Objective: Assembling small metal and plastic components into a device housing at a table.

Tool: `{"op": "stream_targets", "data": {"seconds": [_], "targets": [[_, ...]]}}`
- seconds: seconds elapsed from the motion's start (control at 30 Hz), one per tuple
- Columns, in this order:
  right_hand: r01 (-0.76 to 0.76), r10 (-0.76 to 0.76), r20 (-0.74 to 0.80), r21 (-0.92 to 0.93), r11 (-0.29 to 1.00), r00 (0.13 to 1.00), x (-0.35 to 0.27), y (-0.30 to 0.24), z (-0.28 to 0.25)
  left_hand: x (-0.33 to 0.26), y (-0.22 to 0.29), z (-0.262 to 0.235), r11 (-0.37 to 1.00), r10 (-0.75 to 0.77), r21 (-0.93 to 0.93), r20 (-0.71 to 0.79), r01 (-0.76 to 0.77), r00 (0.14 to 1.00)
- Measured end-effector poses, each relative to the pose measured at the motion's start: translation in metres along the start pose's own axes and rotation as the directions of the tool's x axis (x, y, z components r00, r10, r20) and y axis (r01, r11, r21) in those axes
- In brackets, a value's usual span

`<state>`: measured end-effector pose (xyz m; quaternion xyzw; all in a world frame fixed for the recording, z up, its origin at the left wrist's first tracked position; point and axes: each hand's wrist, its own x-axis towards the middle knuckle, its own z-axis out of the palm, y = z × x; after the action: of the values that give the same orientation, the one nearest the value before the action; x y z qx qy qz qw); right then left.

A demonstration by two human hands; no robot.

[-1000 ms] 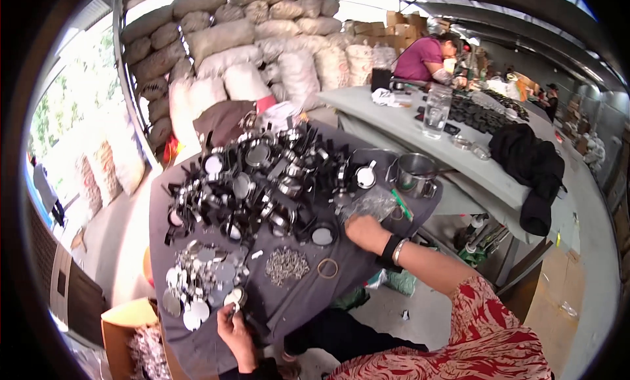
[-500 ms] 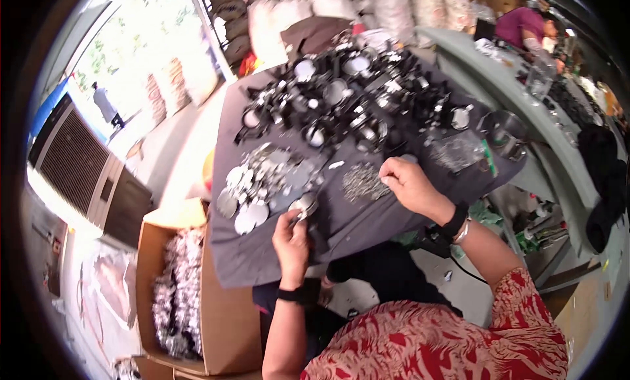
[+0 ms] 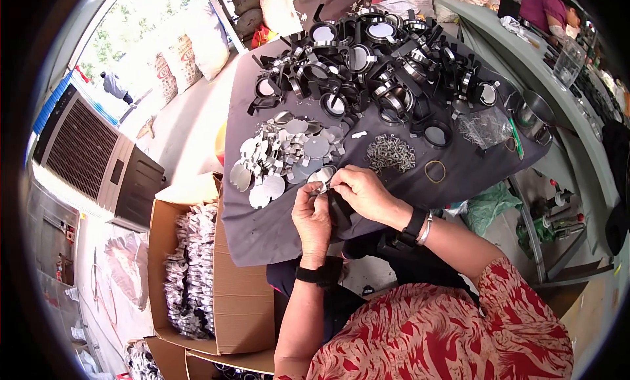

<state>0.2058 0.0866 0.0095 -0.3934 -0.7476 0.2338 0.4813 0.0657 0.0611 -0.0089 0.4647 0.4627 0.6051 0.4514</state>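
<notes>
Near the front edge of the cloth-covered table, my left hand [image 3: 311,219] pinches a round silver part [image 3: 321,177] with a black handle hanging from it. My right hand [image 3: 362,191] meets it from the right, thumb and fingertips pressed together at the part's rim. Whatever those fingertips hold is too small to make out. Just left of the hands lies a heap of flat silver discs with tabs [image 3: 317,147]. Beyond the right hand is a small pile of metal clips [image 3: 392,152], with a rubber band [image 3: 434,171] beside it.
Black-handled round parts [image 3: 357,57] are heaped across the table's far side. A clear plastic bag [image 3: 484,129] and a metal pot [image 3: 535,110] stand at its right. An open cardboard box [image 3: 244,295] of wrapped pieces is on the left. Another person [image 3: 543,11] works at the far right.
My right hand has moved left from the clip pile to the round part in my left hand. The view has shifted, and the left hand stays closed on its part.
</notes>
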Motion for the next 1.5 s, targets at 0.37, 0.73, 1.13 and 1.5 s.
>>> {"op": "stream_targets", "data": {"seconds": [0.37, 0.73, 1.13, 1.5], "targets": [[-0.105, 0.09, 0.067, 0.293, 0.95, 0.994, 0.019, 0.008, -0.001, 0.0, 0.003, 0.001, 0.999, -0.037, -0.012, -0.004, 0.037, 0.999], [-0.225, 0.243, 0.002, 0.389, 0.893, 0.97, 0.014, 0.008, 0.011, 0.002, 0.001, 0.001, 0.999, 0.027, -0.024, -0.027, -0.028, 0.999], [-0.216, 0.165, 0.235, 0.212, 0.953, 0.958, 0.025, -0.005, -0.001, -0.003, 0.01, -0.012, 0.991, -0.052, -0.125, -0.029, 0.048, 0.998], [0.019, 0.117, 0.329, -0.381, 0.924, 0.937, 0.035, -0.017, -0.009, 0.0, 0.012, -0.038, 0.997, -0.075, -0.022, 0.095, 0.077, 0.993]]}}
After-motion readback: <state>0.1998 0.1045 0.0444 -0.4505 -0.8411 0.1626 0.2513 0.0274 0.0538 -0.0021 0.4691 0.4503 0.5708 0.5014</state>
